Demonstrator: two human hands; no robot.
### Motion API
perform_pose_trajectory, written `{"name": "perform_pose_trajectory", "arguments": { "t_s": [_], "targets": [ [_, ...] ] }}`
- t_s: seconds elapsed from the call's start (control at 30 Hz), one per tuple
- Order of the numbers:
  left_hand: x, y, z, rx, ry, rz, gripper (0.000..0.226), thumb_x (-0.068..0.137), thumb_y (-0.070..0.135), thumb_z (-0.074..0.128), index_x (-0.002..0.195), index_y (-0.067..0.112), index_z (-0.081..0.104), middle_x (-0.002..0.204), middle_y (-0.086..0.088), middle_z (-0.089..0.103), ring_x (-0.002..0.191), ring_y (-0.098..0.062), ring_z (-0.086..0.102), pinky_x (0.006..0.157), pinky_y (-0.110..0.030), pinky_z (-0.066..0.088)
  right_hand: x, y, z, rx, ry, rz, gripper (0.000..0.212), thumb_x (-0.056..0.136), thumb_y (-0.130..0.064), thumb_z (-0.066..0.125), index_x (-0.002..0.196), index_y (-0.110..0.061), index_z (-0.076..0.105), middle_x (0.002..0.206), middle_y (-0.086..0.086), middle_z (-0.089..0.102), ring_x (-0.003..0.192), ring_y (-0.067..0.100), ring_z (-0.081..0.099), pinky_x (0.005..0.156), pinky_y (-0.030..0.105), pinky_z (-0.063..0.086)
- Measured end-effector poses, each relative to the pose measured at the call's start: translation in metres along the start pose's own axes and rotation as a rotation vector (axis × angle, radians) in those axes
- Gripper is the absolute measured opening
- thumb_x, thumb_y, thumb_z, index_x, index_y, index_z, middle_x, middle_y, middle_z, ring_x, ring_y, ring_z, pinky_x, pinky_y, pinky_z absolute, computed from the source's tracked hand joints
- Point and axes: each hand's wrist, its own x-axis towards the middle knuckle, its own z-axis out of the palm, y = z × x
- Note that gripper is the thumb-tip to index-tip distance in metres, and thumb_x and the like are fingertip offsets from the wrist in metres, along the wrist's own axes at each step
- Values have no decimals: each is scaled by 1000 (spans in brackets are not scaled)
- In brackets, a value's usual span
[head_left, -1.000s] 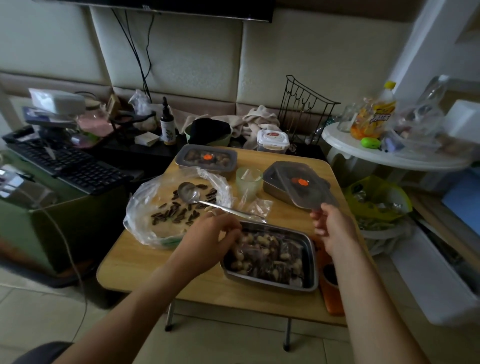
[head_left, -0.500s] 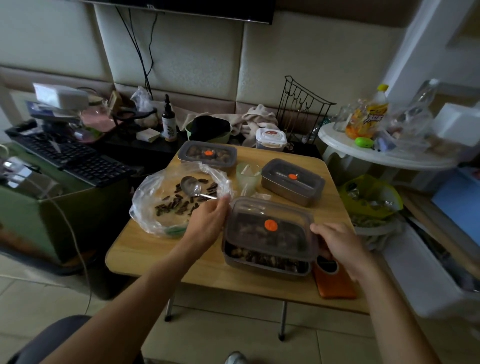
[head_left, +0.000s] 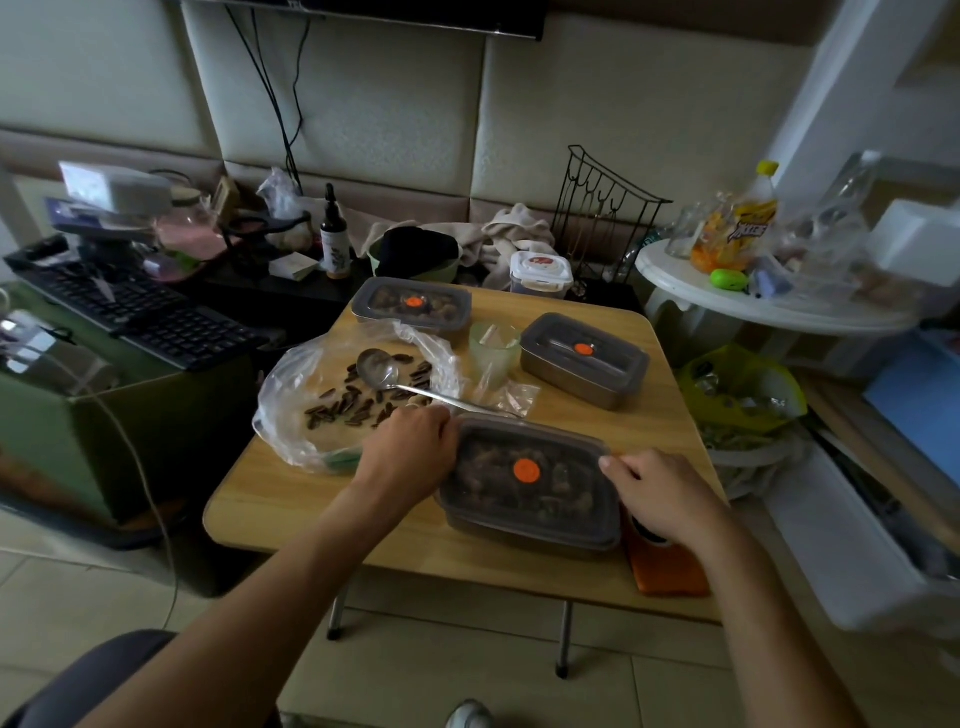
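A metal container of dark nuts sits at the front of the wooden table, covered by a translucent grey lid with an orange dot. My left hand presses on the lid's left edge, fingers curled over it. My right hand presses down on the lid's right edge. A metal spoon lies in a clear plastic bag of dark seeds just left of the container.
Two more lidded containers and a green cup stand farther back. An orange phone lies at the table's right front. A keyboard is left, a white round table right.
My right hand brought the lid from the air down over the front container. Both hands now press it at its edges, and the nuts are covered.
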Motion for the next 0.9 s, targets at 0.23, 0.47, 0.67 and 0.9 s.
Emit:
{"name": "perform_pose_trajectory", "arguments": {
  "t_s": [0.23,0.47,0.67,0.9],
  "targets": [
    [1,9,4,33,-2,9,35,106,34,39,94,20,68,84,0,68,70,-16,64,62,-34,56,3,11,-2,13,-23,78,49,109,-46,42,76,-15,61,77,6,61,74,21,60,60,33,40],
    [7,9,16,-112,-92,-114,26,108,35,38,98,14,50,91,-6,63,76,-22,62,65,-35,45,2,5,-1,97,-56,144,42,108,-59,33,104,-28,61,97,2,62,84,16,58,75,35,47],
    [11,14,27,-175,-31,-179,28,108,38,39,89,21,52,84,2,57,68,-8,52,57,-24,35,14,-13,24,312,183,256,64,112,-48,23,121,1,65,105,17,66,70,16,46,72,33,36],
    [12,15,34,-172,-15,-226,25,109,35,38,95,21,53,80,7,55,65,-3,48,54,-21,32,28,-9,48,202,307,323,63,112,-46,26,116,2,68,117,22,68,103,36,63,77,32,37]
  ]
}}
